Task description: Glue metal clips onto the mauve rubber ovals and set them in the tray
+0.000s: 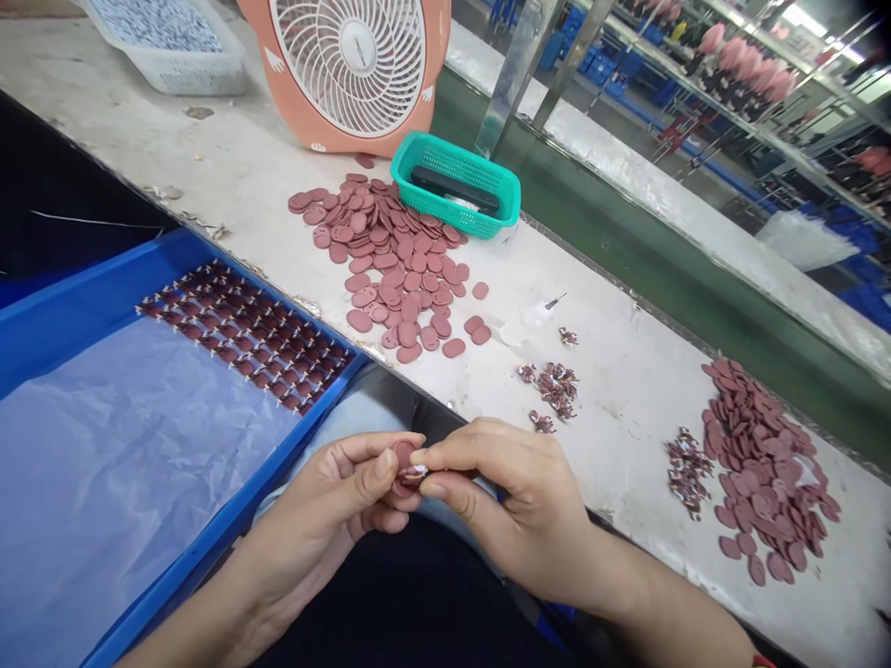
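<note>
Head view, seated work position. The pale surface (243, 176) ran from the near left to the far right. A blue tray (229, 520) lay off its near edge at the left, lined with a plastic sheet (125, 445) and carrying rows of assembled pieces (243, 329) along its far side. An orange fan (348, 65) stood at the far edge, with a green basket (452, 211) just beside it. One loose pile of discs (390, 260) lay in front of the fan and a second pile (766, 464) towards the right end. Between them, two small heaps of fittings (553, 385) lay near the near edge. Both hands met off the near edge, over the lap. The left hand (334, 506) was closed, thumb and fingers pinching an oval disc (402, 453). The right hand (508, 506) was closed too, thumb and forefinger gripping a small metal fitting (414, 475) pressed against the disc's lower end. The disc thus sat directly between the two thumbs, touching both, its long axis apparently pointing up and away from the person. Neither hand was nearer, and the fitting was largely hidden.
</note>
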Motion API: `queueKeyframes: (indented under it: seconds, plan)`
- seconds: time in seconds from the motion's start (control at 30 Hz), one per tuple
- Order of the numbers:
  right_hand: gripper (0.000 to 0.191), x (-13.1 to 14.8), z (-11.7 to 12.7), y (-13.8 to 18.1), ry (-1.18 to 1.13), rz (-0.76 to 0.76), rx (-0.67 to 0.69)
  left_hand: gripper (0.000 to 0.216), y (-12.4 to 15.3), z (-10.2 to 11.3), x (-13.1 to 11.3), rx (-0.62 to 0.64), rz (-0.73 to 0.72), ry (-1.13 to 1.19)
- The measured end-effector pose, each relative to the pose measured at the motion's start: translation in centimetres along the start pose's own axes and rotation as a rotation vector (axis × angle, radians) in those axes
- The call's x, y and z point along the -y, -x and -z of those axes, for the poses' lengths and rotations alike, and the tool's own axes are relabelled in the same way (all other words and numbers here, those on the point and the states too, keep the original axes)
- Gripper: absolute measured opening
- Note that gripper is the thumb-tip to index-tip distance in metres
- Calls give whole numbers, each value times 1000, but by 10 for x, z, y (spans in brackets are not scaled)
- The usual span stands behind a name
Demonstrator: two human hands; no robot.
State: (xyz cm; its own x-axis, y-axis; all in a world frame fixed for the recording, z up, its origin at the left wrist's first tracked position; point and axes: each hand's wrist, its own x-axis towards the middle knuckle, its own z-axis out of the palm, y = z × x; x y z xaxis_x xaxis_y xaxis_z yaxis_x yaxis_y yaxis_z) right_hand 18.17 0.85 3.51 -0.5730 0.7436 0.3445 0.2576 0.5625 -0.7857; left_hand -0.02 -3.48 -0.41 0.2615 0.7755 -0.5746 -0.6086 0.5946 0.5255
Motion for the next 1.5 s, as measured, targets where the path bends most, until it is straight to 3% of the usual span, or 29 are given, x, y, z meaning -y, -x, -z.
queueKeyframes:
  seconds: [0.43,1.13,1.5]
  plan:
    - [10,11,3,-1,-15,105,15,24,7,-5,0,85,-34,28]
    - [12,3,-6,-2,-27,59,28,31,3,-3,2,5,12,116]
    - [11,0,-3,-8,-20,-1,56,36,-4,3,3,41,61,123]
